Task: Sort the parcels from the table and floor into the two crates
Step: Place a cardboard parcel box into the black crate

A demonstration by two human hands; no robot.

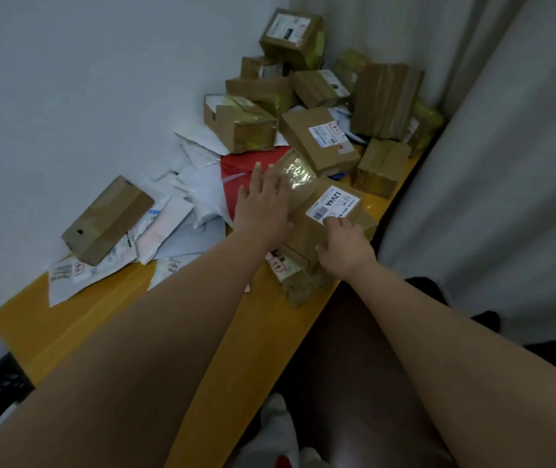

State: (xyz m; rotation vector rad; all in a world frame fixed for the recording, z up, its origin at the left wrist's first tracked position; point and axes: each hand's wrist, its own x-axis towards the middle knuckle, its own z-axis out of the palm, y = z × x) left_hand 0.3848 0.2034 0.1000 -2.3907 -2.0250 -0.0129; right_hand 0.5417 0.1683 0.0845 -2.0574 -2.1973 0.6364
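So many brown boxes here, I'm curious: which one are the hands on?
The brown cardboard box labelled "12V4A" near the table's front edge; both hands touch it, no other.
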